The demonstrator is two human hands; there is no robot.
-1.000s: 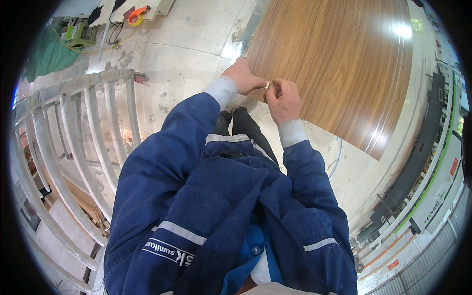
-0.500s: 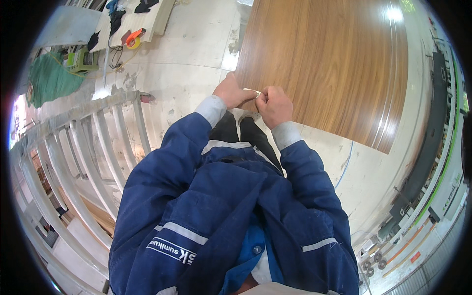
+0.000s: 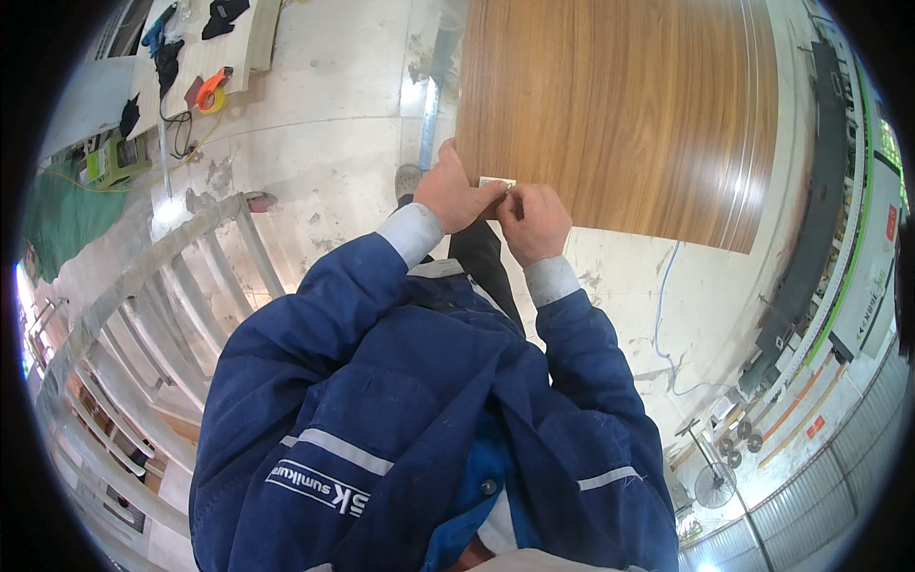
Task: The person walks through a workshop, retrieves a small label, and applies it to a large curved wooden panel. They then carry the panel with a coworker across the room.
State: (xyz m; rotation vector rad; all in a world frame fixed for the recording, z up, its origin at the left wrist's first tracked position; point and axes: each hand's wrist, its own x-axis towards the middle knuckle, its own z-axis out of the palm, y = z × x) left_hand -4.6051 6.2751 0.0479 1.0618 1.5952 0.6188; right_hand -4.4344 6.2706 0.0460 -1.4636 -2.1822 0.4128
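Observation:
A small white label-like piece (image 3: 492,180) shows at the near edge of a glossy brown wood-grain board (image 3: 610,105). My left hand (image 3: 446,195) is closed, its thumb and fingertips pressing against the piece's near side. Right beside it, my right hand (image 3: 536,221) pinches at the right end of the same piece with curled fingers. Both fingertips nearly meet. The piece's lower part is hidden by them, and whether it touches the board I cannot tell.
At left stands a pale slatted rack (image 3: 157,276). Further off, a bench (image 3: 214,57) bears an orange tape dispenser (image 3: 212,92) and dark cloths. A blue hose (image 3: 660,315) lies on the floor; a long machine (image 3: 810,219) runs along the right. My feet stand below the board's corner.
My view has shifted right and my body has turned slightly. The white piece, between my fingers before, now shows more over the board's edge. One shoe has come into view.

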